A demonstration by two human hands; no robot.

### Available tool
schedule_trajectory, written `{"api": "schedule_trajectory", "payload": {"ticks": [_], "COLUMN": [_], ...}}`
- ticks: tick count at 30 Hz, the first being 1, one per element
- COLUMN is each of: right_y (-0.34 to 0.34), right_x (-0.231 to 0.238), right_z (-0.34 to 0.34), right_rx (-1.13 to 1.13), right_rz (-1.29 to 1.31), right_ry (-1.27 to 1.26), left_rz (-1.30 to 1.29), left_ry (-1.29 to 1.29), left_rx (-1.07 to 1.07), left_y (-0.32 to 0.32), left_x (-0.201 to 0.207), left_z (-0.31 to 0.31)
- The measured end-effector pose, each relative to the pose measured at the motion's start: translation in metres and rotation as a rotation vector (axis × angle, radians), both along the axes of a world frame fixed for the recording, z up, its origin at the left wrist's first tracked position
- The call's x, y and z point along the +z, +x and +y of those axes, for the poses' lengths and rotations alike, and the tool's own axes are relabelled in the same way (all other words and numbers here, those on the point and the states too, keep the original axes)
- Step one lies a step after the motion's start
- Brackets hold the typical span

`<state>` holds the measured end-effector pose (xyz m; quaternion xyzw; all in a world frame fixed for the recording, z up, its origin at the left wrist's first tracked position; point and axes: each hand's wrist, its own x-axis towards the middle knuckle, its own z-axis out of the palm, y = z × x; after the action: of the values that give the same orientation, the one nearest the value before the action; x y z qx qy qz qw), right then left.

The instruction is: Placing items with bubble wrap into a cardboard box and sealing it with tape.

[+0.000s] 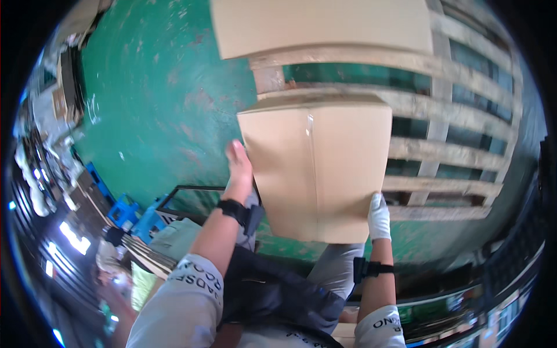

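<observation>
A closed cardboard box (316,168) with a taped seam down its middle is between my hands, over the near left part of a wooden pallet. My left hand (239,168), bare, presses against the box's left side, its fingers partly hidden. At the near right corner, my right hand (379,217), in a white glove, grips the box's right side. The box's far edge overlaps the pallet slats; whether its underside rests on them I cannot tell. Dark bands with small devices are on both my wrists.
The slatted wooden pallet (447,152) extends to the right. Another cardboard box (325,26) sits on its far end. Green floor (156,110) spreads to the left. Blue plastic crates (123,210) and a dark-framed stand (188,200) are at the near left.
</observation>
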<state>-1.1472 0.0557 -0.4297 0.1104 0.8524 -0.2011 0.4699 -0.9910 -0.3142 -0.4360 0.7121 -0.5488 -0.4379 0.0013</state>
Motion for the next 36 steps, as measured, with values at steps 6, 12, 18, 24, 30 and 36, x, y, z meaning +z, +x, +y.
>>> {"api": "schedule_trajectory", "payload": {"ticks": [6, 12, 18, 24, 30, 36], "right_y": [-0.094, -0.166, -0.216, -0.274, -0.405, -0.458], "right_x": [0.062, 0.147, 0.203, 0.213, 0.146, 0.114], "right_z": [-0.153, -0.285, -0.281, -0.258, -0.210, -0.341], "right_rx": [0.232, 0.409, -0.006, -0.253, 0.306, -0.364], "right_rz": [0.494, -0.333, 0.030, 0.104, -0.062, -0.119], "right_ry": [-0.273, 0.104, 0.128, 0.088, 0.086, -0.159], "left_rz": [0.049, -0.426, -0.145, -0.047, 0.031, -0.204], "left_ry": [0.325, 0.676, 0.603, 0.246, 0.130, 0.011], "left_rx": [-0.157, -0.530, -0.443, -0.301, -0.366, -0.193], "left_y": [0.010, -0.012, -0.045, -0.095, -0.206, -0.278], "left_x": [0.019, 0.081, 0.117, 0.099, 0.124, 0.074], "left_z": [0.018, -0.057, -0.143, -0.230, -0.265, -0.329]}}
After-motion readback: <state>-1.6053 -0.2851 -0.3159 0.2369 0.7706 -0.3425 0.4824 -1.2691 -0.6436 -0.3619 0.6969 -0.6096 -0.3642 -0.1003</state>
